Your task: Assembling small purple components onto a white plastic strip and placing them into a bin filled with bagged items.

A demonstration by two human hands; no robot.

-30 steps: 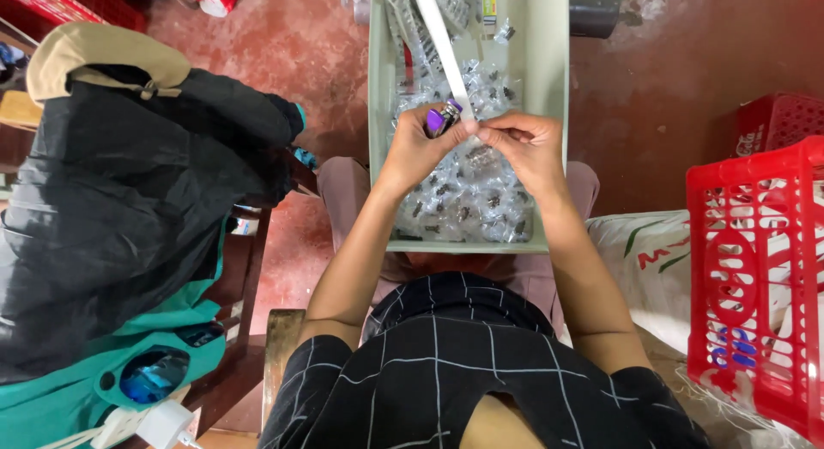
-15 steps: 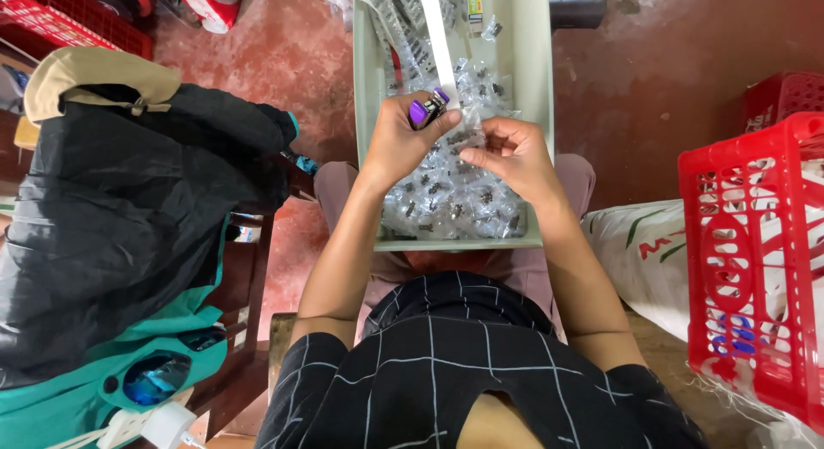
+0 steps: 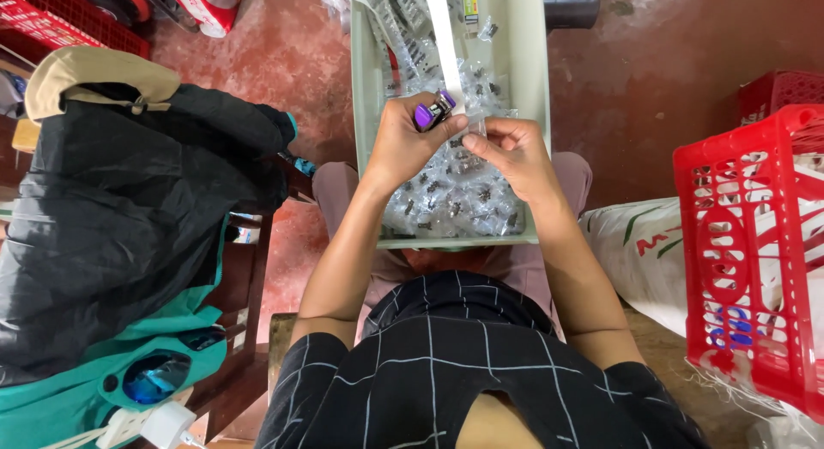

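Note:
My left hand (image 3: pixel 403 144) is closed around a purple lighter (image 3: pixel 432 112), held over a pale green tray (image 3: pixel 364 114) that rests on my lap. My right hand (image 3: pixel 508 153) pinches a small clear plastic packet (image 3: pixel 470 127) right beside the lighter's tip. The tray holds several clear packets (image 3: pixel 455 196) with small dark parts inside. A long white strip (image 3: pixel 444 33) lies along the tray, running away from my hands.
A red plastic crate (image 3: pixel 747 243) stands at my right, over a white sack (image 3: pixel 639 251). A black jacket (image 3: pixel 120 217) and tan cap (image 3: pixel 86 71) lie on a chair at my left, above a teal bag (image 3: pixel 129 380). Red concrete floor (image 3: pixel 283 63) surrounds the tray.
Both hands have shifted slightly farther up the tray. The lighter and the packet stay together between them.

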